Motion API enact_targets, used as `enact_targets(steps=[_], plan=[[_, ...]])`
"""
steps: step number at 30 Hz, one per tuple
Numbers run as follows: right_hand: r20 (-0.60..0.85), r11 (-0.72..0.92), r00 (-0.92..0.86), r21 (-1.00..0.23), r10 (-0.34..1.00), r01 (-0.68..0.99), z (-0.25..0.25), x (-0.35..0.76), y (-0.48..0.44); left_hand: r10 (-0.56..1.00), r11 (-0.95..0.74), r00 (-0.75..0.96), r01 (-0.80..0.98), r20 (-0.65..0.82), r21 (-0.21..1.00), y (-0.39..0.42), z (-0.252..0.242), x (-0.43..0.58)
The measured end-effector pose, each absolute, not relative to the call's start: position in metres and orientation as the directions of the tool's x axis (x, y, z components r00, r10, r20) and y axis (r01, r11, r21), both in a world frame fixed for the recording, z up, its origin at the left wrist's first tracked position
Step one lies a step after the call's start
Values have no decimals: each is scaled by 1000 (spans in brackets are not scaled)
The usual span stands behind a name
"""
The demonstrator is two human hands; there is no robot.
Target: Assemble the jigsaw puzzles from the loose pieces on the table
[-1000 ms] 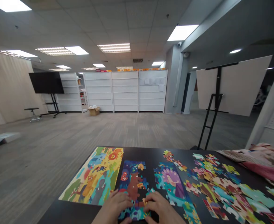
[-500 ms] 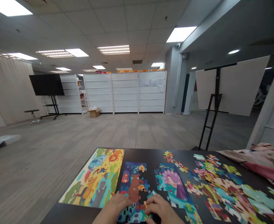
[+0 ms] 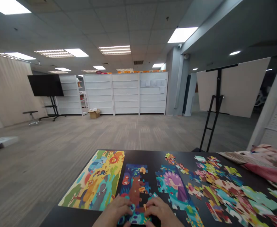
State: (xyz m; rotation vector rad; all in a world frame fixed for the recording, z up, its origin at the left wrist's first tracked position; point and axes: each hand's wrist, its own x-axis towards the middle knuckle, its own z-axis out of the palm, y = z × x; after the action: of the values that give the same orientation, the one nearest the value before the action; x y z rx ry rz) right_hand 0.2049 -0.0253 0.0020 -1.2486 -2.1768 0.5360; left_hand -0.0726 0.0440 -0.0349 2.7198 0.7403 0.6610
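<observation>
Both my hands rest at the near edge of a black table (image 3: 152, 154), on the lower end of a partly joined blue puzzle section (image 3: 135, 183). My left hand (image 3: 116, 209) has its fingers curled down onto the pieces at the section's left side. My right hand (image 3: 161, 211) presses curled fingers onto pieces at its right side, beside an orange-yellow bit. A second joined section with a peacock (image 3: 172, 183) lies just to the right of my right hand.
A colourful animal picture sheet (image 3: 96, 179) lies at the table's left. Several loose puzzle pieces (image 3: 223, 186) are spread across the right half. Folded patterned cloth (image 3: 266, 160) sits at the far right. Beyond the table stand a black easel (image 3: 211, 110), white shelving and a screen on a stand.
My hands have shifted slightly toward me on the blue section and closer together; the view has drifted a little. Nothing else on the table has moved.
</observation>
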Motion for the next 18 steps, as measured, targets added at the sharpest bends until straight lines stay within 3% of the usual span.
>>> enact_targets(steps=[10,18], plan=[[281,527,-447,-501,849,686,-1,203,-27,561,-825,740,462,370,327,32,-25,-67],[530,646,-471,-203,705,736,-58,202,-11,537,-844,754,468,379,263,35,-26,-60]])
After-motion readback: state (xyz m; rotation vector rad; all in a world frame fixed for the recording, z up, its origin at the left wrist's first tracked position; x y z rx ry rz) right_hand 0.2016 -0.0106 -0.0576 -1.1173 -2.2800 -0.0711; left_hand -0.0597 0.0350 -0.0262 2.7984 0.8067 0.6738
